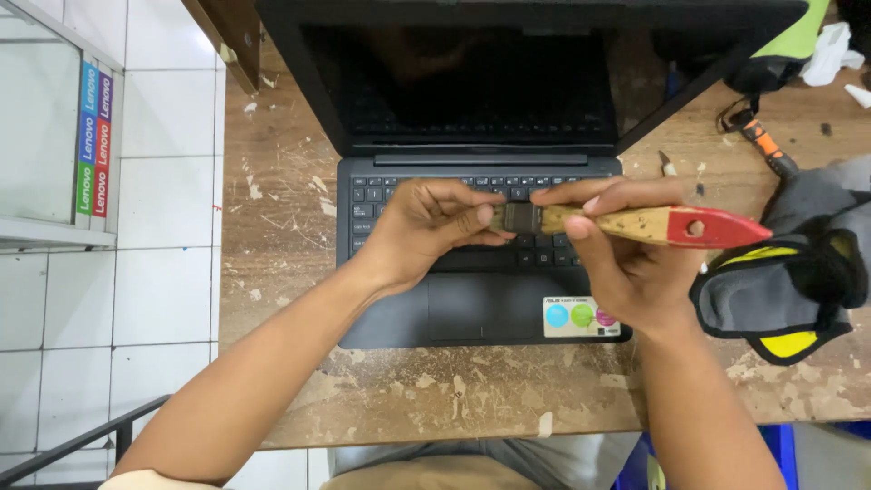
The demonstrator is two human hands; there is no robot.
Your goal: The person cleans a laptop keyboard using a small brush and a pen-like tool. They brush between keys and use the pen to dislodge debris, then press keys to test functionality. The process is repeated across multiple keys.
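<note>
Nearest the camera, our two forearms are reaching up from the bottom edge of the view and converging over the laptop [481, 308], which is sitting open on the worn, paint-flecked bench [426, 399]. We are holding a paintbrush [626, 223] across the keyboard [435, 192]. Its long axis is running almost level from left to right, with the bristle end toward our left and the red tip of the wooden handle pointing right, out past the laptop's edge.

Our right hand [626, 263] is closing around the handle from below, thumb on top, gripping the brush near the dark metal band. Our left hand [426, 227] is curling its fingers around the bristle end, so the bristles themselves are hidden from us; this hand is pinching the brush head rather than resting flat on the keys. The two hands are meeting just above the middle rows of the keyboard, almost touching each other at the band.

The brush is lying directly between the hands, so neither is nearer; both are already on it. Ahead of the hands, the dark screen [472, 82] is standing up as a wall. To the right, a grey, black and yellow glove [780, 290] is lying just beside the laptop, under the red handle tip, and a small orange-handled tool [767, 145] is lying further back. To the left, bare bench is running to its edge above the white tiled floor [163, 290].
</note>
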